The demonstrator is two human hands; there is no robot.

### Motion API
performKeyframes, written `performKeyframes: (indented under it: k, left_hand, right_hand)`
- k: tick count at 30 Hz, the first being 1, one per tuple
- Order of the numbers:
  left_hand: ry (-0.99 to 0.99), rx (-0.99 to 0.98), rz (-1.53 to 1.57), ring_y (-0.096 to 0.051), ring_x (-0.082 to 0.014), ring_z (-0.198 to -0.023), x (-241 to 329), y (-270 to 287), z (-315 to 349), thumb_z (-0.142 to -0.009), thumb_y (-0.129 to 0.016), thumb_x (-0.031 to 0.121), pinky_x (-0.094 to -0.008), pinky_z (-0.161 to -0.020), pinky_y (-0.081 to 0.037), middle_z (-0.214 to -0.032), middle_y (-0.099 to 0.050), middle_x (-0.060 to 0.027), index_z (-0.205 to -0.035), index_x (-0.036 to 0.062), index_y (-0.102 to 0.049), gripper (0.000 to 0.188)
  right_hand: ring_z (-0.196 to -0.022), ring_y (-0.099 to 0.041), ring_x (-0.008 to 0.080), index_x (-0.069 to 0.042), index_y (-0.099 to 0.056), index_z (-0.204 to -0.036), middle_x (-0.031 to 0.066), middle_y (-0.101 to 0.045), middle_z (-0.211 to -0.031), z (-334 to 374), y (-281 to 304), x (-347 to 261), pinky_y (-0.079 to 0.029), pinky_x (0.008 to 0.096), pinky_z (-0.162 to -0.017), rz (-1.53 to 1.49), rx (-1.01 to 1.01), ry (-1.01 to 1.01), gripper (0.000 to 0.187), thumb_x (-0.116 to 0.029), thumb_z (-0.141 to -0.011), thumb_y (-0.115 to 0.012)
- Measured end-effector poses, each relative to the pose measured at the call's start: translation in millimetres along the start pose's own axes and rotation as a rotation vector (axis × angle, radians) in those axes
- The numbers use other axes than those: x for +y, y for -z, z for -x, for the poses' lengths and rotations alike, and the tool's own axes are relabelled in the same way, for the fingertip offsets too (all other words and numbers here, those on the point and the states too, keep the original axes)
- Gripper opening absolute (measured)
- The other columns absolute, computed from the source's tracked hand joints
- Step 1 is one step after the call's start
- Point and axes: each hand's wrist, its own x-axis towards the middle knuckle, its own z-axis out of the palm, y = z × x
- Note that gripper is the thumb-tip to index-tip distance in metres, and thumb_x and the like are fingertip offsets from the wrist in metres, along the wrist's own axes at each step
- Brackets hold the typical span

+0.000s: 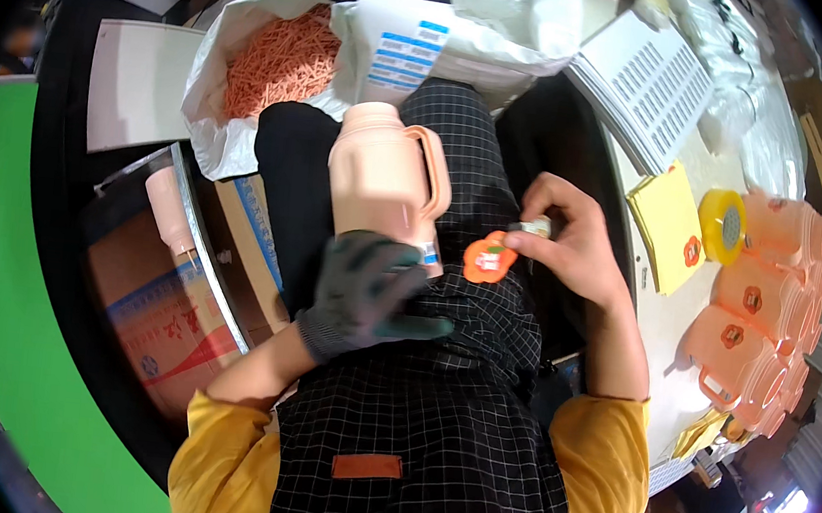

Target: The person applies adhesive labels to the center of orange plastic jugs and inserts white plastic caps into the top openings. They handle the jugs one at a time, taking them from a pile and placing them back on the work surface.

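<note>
A pale peach jug [372,179] with a loop handle lies over my lap, its narrow mouth pointing away from me. My left hand [365,290], in a grey-green knitted glove, is curled over the jug's near end, the thumb sticking out to the right. A small blue-and-white label [429,254] shows on the jug beside these fingers. To the right of the jug, my bare right hand [571,237] pinches an orange flower-shaped tag [488,259] by its edge. A small pale-and-dark piece [537,226] also shows between the fingers; its kind is unclear.
A white sack [213,69] of thin pink strips stands beyond my knees, a label sheet [403,48] beside it. On the right-hand table [660,325] are yellow sheets [666,227], a yellow tape roll [721,227] and several peach jugs [749,294]. Cardboard boxes [166,332] stand at left.
</note>
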Motion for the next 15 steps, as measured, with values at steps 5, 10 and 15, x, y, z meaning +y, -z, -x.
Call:
performKeyframes:
  k: [5, 10, 15]
  left_hand:
    - [0.422, 0.060, -0.102, -0.058, -0.0335, -0.123, -29.5, 0.5, 52.2, -0.082, -0.082, 0.050, -0.0494, -0.106, -0.044, -0.139, -0.059, -0.0121, -0.138, 0.0137, -0.062, 0.070]
    - [0.366, 0.041, -0.080, -0.057, -0.0358, -0.129, -41.6, -13.1, 68.1, -0.087, -0.066, 0.010, -0.0484, -0.107, -0.046, -0.146, -0.057, -0.0155, -0.142, 0.0106, -0.061, 0.055]
    - [0.363, 0.267, 0.058, -0.059, -0.0370, -0.126, -43.0, -39.8, 83.0, -0.083, -0.071, 0.006, -0.0492, -0.105, -0.050, -0.141, -0.057, -0.0169, -0.136, 0.0080, -0.062, 0.053]
  right_hand:
    - [-0.075, -0.049, 0.0050, -0.006, -0.060, -0.084, -0.0042, -0.058, -0.081, -72.1, -60.2, -22.7, -0.040, 0.0249, -0.064, 0.089, -0.236, -0.007, 0.036, -0.021, -0.082, -0.093]
    - [-0.076, -0.067, 0.0130, -0.004, -0.065, -0.082, 0.0054, -0.068, -0.078, -109.5, -84.7, -20.8, -0.053, 0.0319, -0.069, 0.133, -0.332, -0.179, 0.039, -0.033, -0.081, -0.092]
    - [-0.074, -0.069, 0.0162, -0.007, -0.066, -0.082, 0.0064, -0.071, -0.079, -123.4, -96.6, -32.2, -0.054, 0.0333, -0.069, 0.409, -0.379, -0.123, 0.039, -0.038, -0.081, -0.090]
